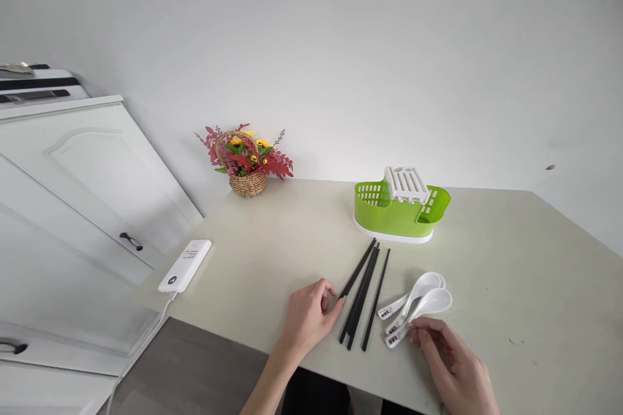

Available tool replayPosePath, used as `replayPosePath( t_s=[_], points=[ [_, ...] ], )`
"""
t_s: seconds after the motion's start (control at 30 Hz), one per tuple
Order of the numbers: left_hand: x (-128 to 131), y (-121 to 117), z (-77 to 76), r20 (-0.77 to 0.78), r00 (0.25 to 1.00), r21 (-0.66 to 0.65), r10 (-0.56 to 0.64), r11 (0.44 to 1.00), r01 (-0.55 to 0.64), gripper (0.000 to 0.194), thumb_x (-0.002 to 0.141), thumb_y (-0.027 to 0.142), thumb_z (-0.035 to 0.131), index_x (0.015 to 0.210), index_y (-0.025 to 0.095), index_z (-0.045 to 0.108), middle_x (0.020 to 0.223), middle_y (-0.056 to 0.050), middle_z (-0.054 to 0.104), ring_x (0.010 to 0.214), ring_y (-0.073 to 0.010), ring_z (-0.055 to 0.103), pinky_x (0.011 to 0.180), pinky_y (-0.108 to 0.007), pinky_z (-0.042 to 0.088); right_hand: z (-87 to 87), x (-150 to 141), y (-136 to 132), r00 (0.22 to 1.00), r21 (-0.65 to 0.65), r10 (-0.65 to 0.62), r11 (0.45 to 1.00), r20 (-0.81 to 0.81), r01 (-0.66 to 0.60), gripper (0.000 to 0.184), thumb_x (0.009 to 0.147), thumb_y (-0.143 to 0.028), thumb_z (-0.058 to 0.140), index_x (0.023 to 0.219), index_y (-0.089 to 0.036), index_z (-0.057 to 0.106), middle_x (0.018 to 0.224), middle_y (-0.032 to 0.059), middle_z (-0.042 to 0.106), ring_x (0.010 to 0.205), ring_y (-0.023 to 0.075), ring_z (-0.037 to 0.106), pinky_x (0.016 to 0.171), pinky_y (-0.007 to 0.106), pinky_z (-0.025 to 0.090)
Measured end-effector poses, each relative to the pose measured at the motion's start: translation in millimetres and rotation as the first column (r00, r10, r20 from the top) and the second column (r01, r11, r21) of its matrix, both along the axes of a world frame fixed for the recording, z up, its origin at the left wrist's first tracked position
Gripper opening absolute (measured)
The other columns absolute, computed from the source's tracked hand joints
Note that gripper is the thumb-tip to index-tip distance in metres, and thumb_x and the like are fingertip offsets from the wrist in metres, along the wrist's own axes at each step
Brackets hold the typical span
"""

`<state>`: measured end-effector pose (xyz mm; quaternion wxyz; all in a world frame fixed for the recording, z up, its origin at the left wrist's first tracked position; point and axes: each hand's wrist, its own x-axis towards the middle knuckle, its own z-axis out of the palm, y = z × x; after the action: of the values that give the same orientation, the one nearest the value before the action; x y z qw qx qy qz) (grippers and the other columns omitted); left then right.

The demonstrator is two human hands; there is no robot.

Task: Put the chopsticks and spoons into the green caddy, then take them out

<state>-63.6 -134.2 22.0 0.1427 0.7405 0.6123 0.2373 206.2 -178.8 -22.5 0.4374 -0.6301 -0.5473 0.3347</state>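
Fingers of my right hand [457, 366] reach in from the right, the index fingertip at the printed handle of the nearest white, glossy spoon [435, 301]; I cannot tell whether thumb and finger are closed on it. My left hand [309, 318] is loosely curled with a gap between thumb and index finger, gripping nothing, its thumb tip against the leftmost of the slim black chopsticks [363, 295].

I see the chopsticks lying between my hands in a narrow, partly overlapping bunch, with one separate stick just to the right. Beside them, three white spoons overlap, their bowls pointing away from me and their marked handles toward me.

Beyond, on the pale grey-green desk [272, 240], I have an upright bright green plastic caddy [399, 219] with perforated end compartments, a white base [392, 236] and a slotted white rack [407, 198] over its middle. Further left, near the wall [341, 65], a woven wicker basket [248, 185] holds red leaves and yellow flowers. A white rectangular device [185, 266] lies at the desk's left edge, its white cable [160, 321] hanging down beside the white panelled cabinet [82, 207].
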Motion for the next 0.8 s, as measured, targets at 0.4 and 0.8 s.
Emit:
replayPosePath(
  t_s=[0.4, 0.8],
  points=[
    [-6, -1, -15.6, -0.024, 0.994, 0.248, 0.105, 0.964, -0.096, 0.008, 0.1, 0.032, 0.059, 0.101, 0.024, 0.06, 0.101, -0.005, 0.063, 0.095, -0.0222, 0.066, 0.083, -0.037, 0.056, -3.3, 5, 3, 0.998, 0.033, 0.027, 0.999, 0.048, -0.029, 0.035, 0.092, -0.058, 0.058, 0.098, -0.026, 0.072, 0.087, 0.0034, 0.078, 0.076, 0.0176, 0.076, 0.056, 0.016, 0.051],
    [-48, 16, -18.9, -0.102, 0.934, 0.379, 0.342, 0.881, -0.281, 0.032, 0.106, 0.048, 0.048, 0.098, 0.021, 0.063, 0.109, -0.013, 0.064, 0.108, -0.031, 0.062, 0.093, -0.047, 0.05, -5.2, 9, 6, 0.996, 0.044, 0.071, 0.996, 0.052, -0.074, 0.035, 0.095, -0.054, 0.057, 0.101, -0.024, 0.073, 0.091, 0.0065, 0.078, 0.08, 0.0209, 0.076, 0.054, 0.019, 0.052]
  ],
)
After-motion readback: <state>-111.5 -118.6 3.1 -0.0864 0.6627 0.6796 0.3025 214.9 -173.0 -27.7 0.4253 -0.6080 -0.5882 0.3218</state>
